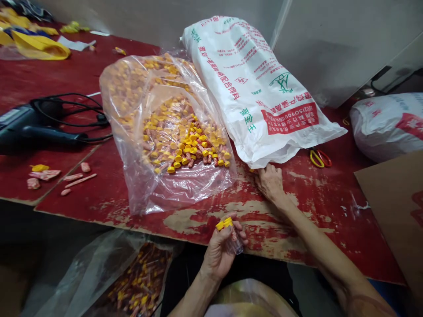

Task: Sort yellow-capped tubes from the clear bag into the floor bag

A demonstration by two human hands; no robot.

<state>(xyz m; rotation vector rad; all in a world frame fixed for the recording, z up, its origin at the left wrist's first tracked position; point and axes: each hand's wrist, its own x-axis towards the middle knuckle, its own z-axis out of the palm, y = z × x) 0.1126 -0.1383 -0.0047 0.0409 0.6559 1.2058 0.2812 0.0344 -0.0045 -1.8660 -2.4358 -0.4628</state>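
Observation:
My left hand (pixel 218 253), near the table's front edge, is closed around a small clear plastic container (pixel 237 247) with yellow-capped pieces (pixel 225 223) at its upper end. How many pieces there are is hard to tell. Farther forward, my right hand (pixel 271 182) rests at the lower edge of a white printed sack (pixel 228 88). Its fingers are curled, the tips partly hidden by the sack, and a bit of yellow shows beside them. Left of the sack lies a large clear plastic bag (pixel 145 193) full of small yellow-capped pieces with red patterned wraps (pixel 198 145).
On the red worn table (pixel 115 185) lie a heat gun (pixel 49 127) with its cord, loose wrapped bits (pixel 76 178), yellow material (pixel 39 44) and red-and-yellow-handled scissors (pixel 320 158). A second sack (pixel 390 123) and a cardboard box (pixel 396 207) stand at right. Another filled bag (pixel 142 277) sits below the table.

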